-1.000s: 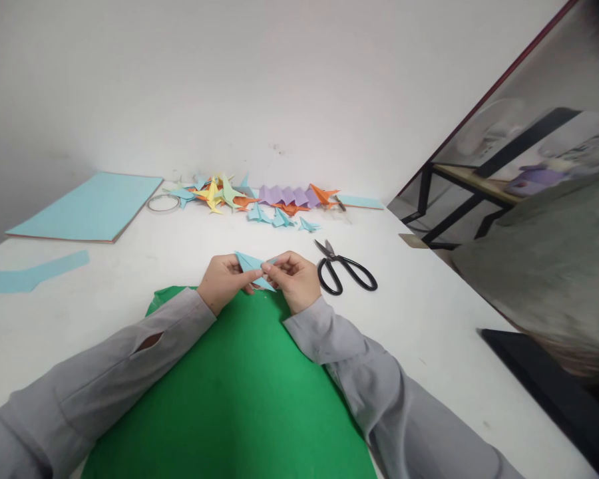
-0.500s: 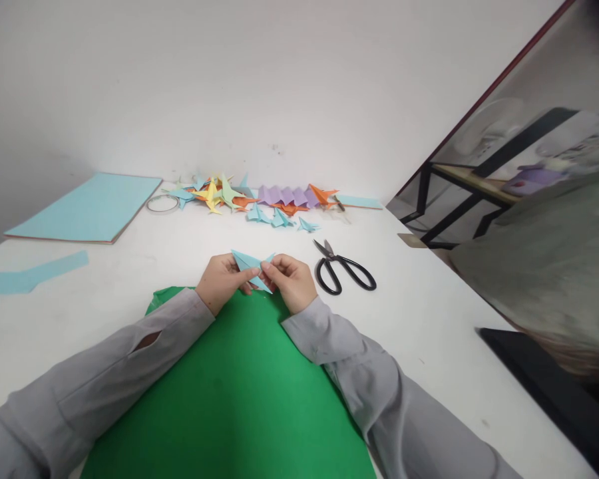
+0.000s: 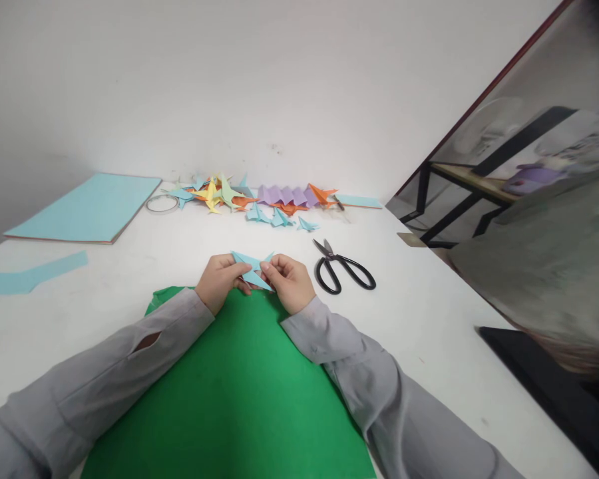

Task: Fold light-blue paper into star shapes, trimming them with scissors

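Observation:
A small piece of folded light-blue paper (image 3: 255, 277) with pointed corners is held between both hands, just above the far edge of a green sheet (image 3: 229, 386). My left hand (image 3: 220, 279) pinches its left part, thumb on top and fingers beneath. My right hand (image 3: 290, 283) grips the right side between thumb and fingertips. Part of the paper is hidden by the fingers. To the right of my right hand lie black-handled scissors (image 3: 335, 266), blades slightly apart and pointing away from me.
Several folded paper shapes (image 3: 224, 193) are heaped along the wall, with a pleated purple paper (image 3: 284, 195) beside them. Three small blue folded pieces (image 3: 280, 217) lie nearer. At left are blue sheets (image 3: 90, 209), a bent blue strip (image 3: 34, 271) and a ring of wire (image 3: 162, 203).
My left thumb has shifted slightly left on the folded paper, showing more of its middle. Both hands otherwise stay in nearly the same place.

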A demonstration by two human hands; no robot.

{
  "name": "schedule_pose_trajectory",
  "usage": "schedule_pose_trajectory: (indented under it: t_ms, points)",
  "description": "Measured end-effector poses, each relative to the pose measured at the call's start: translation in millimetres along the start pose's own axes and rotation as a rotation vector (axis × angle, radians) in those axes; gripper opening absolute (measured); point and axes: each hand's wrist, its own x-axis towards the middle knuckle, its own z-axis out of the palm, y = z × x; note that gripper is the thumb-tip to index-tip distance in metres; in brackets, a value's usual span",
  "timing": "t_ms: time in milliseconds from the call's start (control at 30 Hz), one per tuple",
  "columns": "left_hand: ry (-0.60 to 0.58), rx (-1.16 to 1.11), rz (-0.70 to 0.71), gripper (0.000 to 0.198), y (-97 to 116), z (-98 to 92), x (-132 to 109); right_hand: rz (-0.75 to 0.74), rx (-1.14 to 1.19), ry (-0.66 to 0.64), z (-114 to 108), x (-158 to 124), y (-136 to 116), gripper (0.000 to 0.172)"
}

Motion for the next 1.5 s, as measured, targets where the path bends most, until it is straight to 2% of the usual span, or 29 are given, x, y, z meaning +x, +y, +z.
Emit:
schedule_pose_trajectory:
  t_ms: [200,633,767,967,1233,1500]
  points:
    - [0.003,0.152,0.031,0.018,-1.1,1.7,-0.5,0.004,-0.001,-0.003,0.0,-1.1,-0.2,0.034]
    - [-0.009,0.254,0.088,0.015,-1.2,-0.1,-0.2,0.025,0.047,-0.053,0.3,-0.6,3.2,0.037]
    - [-0.016,0.224,0.064,0.016,-0.9,-0.9,-0.9,0.008,0.025,-0.064,1.2,-0.7,3.1,0.039]
    - [-0.074,0.024,0.004,0.024,-0.8,-1.9,-0.7,0.036,0.042,-0.052,0.6,-0.9,4.7,0.037]
    - [-0.101,0.054,0.02,0.026,-1.6,-1.3,-0.3,0.041,0.008,-0.029,-0.1,-1.1,4.4,0.039]
    - [-0.03,0.233,0.063,0.018,-2.4,0.3,-2.2,0.049,0.008,-0.01,0.5,-0.8,0.2,0.038]
